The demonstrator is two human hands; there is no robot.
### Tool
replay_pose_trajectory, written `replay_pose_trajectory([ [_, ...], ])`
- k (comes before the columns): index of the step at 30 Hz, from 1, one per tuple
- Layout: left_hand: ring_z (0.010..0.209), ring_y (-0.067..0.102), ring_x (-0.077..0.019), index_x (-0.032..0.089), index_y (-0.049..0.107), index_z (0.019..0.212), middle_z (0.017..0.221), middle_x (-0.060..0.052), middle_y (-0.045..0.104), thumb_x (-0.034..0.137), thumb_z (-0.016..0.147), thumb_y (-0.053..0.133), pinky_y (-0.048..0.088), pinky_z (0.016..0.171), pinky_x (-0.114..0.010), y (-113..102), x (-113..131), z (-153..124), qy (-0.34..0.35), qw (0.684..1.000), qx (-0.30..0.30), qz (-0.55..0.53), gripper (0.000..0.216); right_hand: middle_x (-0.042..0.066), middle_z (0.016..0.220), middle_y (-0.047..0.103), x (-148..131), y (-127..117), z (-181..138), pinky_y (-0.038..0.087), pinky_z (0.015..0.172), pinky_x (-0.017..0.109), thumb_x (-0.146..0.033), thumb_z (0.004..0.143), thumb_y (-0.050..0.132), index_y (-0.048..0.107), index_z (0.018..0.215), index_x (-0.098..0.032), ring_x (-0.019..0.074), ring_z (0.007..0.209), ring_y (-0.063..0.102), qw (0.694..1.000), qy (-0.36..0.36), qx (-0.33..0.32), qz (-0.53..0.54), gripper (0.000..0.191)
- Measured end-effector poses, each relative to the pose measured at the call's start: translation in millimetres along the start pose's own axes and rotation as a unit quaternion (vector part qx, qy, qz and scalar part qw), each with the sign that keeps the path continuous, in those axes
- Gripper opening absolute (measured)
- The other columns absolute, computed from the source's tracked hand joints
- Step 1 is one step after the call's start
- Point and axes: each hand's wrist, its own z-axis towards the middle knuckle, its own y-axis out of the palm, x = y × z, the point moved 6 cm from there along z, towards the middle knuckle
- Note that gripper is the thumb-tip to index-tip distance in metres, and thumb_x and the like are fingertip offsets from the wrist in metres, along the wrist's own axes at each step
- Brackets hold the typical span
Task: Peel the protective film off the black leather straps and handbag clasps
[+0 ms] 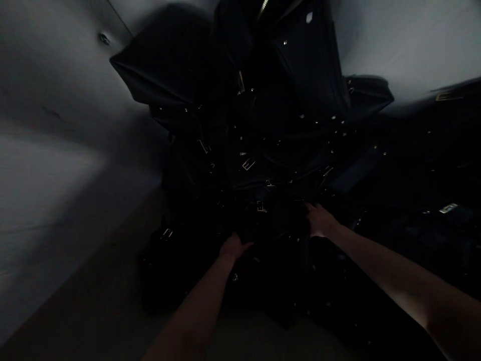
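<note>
Very little light falls on a big heap of black bags [176, 65] with small metal buckles and studs. Low in the heap, my left hand [232, 246] is on a dark bag [180, 265]; its thumb sticks out to the right, and the other fingers are lost in the dark. Farther right and a little higher, my right hand [320, 220] has its fingers bent over the edge of another black bag [285, 220]. Where one bag ends and another begins is hard to make out around both hands.
A pale wall [45, 165] rises at the left, and another light wall [413, 45] stands behind the heap at the right. Bags are piled high in the middle and spread to the right edge. Dim floor [112, 311] shows at the lower left.
</note>
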Motion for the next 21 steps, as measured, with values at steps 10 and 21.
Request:
replay_pose_trajectory([
  [10, 0.109, 0.066, -0.0339, 0.008, 0.043, 0.128, 0.117, -0.023, 0.068, 0.052, 0.057, 0.084, 0.052, 0.086, -0.037, 21, 13, 8, -0.063, 0.998, -0.021, 0.015, 0.093, 0.022, 0.15, 0.034, -63, 21, -11, 0.045, 0.096, 0.043, -0.03, 0.057, 0.086, 0.073, 0.11, -0.014, 0.0376, 0.125, 0.043, 0.998, 0.048, 0.033, -0.018, 0.056],
  [21, 0.107, 0.068, -0.0295, 0.011, 0.04, 0.13, 0.115, -0.024, 0.068, 0.035, 0.083, 0.067, 0.052, 0.085, -0.035, 38, 3, 15, -0.084, 0.996, -0.029, 0.011, 0.059, 0.024, 0.145, 0.044, -144, 102, -75, 0.043, 0.097, 0.046, -0.007, 0.089, 0.043, 0.065, 0.124, -0.01, 0.0326, 0.119, 0.051, 0.996, 0.052, 0.058, -0.031, 0.042],
])
